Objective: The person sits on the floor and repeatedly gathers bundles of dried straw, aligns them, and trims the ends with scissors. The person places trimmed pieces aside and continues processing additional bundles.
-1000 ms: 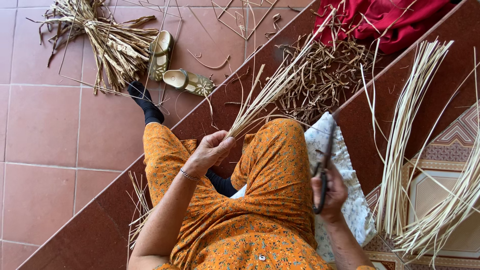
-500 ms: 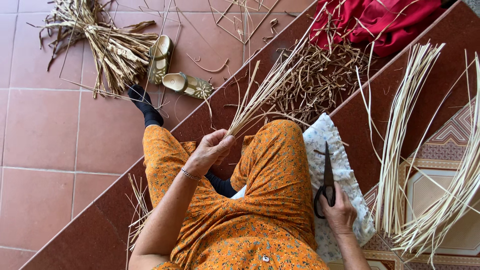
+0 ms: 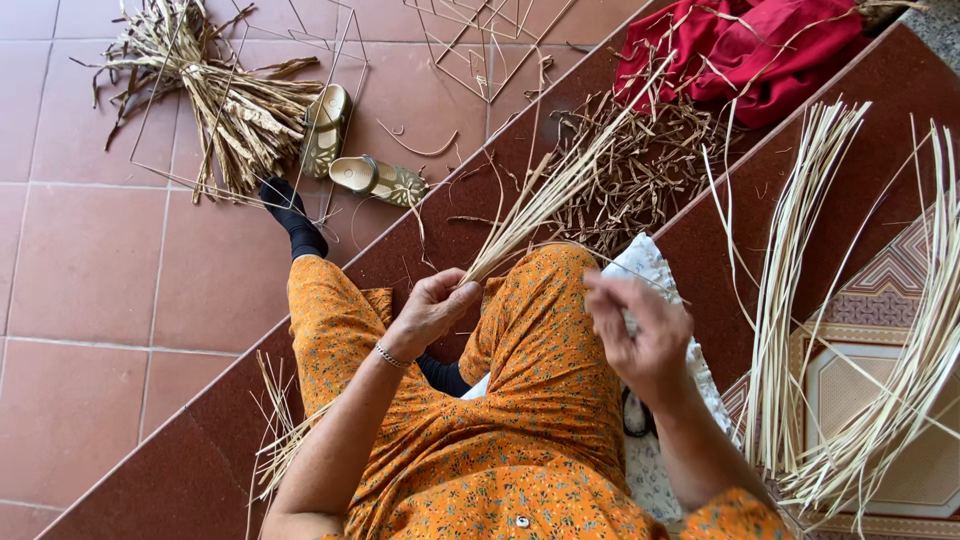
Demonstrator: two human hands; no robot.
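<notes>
straw strips (image 3: 545, 195), pale and thin, are the thing in hand, and reading from the left: a loose heap of dried stalks (image 3: 215, 100) lies on the red floor tiles (image 3: 80, 260), out of the way, with a pair of sandals (image 3: 355, 150) set just beside it and a black-socked foot (image 3: 292, 218) stretched down toward them. the left hand (image 3: 430, 310) is clenched around the lower end of the strips, gripping them as one bundle so that they fan upward over the step, clear of the orange patterned trousers (image 3: 530, 400). the right hand (image 3: 640, 330) hovers near the knee with fingers half curled and holds nothing that shows. a white cloth (image 3: 650, 265) lies beneath it. farther right, long cut strips (image 3: 800, 290) lie sorted in sheaves, and a red cloth (image 3: 760, 50) sits above a tangle of brown trimmings (image 3: 640, 170).
</notes>
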